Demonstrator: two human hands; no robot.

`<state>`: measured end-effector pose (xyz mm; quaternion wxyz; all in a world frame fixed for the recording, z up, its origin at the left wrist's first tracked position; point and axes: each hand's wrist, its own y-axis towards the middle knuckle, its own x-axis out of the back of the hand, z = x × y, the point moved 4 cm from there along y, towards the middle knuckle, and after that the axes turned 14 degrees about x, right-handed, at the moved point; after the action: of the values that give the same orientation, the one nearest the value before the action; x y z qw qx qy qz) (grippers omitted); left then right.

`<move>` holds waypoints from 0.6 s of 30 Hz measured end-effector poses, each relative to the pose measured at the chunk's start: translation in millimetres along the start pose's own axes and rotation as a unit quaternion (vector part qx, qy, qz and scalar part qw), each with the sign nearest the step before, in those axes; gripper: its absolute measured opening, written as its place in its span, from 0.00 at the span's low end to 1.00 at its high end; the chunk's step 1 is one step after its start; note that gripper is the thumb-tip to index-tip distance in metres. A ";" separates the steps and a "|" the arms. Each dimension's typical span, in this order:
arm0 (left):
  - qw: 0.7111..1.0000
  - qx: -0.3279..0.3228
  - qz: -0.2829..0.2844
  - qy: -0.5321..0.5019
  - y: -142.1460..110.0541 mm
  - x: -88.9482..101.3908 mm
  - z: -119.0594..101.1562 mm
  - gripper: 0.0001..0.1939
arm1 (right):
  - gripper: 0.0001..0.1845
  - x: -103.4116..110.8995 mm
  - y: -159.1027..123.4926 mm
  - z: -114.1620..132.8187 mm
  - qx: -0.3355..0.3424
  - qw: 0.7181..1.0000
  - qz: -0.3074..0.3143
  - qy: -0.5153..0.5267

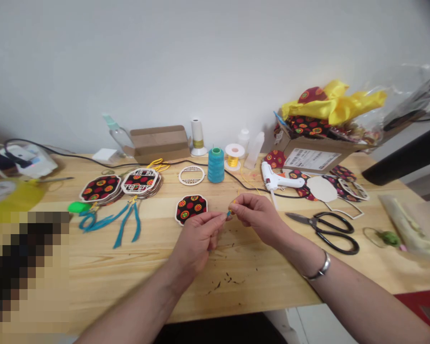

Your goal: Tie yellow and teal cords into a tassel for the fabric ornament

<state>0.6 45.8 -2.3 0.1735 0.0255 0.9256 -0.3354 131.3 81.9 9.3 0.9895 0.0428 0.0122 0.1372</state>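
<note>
Above the middle of the table, my left hand pinches a small bit of teal thread between thumb and fingertips. Close against it, my right hand is closed on a thin yellow cord, whose strand runs up behind the fingers. The fingertips hide most of where cord and thread meet. Just behind my left hand lies a patterned fabric panel with a pale scalloped frame. A teal thread cone and a spool of yellow cord stand farther back.
Black-handled scissors and a white glue gun lie at right. A cardboard box holds yellow and patterned cloth. At left are stacked panels with teal tassels. A black cable crosses the back. The left edge is pixelated.
</note>
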 end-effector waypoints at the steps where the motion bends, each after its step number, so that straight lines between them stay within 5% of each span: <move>1: 1.000 -0.001 0.000 -0.001 -0.1 -0.1 -0.2 0.11 | 0.15 0.4 0.3 -0.3 0.002 1.000 -0.001 -0.002; 12: 0.999 0.013 0.036 -0.036 -0.5 0.4 3.1 0.09 | 0.13 3.5 1.0 -0.3 0.007 1.000 -0.022 -0.008; 18: 1.000 -0.016 0.009 0.003 -2.3 0.1 0.8 0.09 | 0.12 4.5 2.2 0.9 0.017 1.000 -0.003 -0.021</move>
<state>0.3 43.5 -1.5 0.1743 0.0315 0.9312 -0.3187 135.1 85.2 10.4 0.9891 0.0621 -0.0065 0.1334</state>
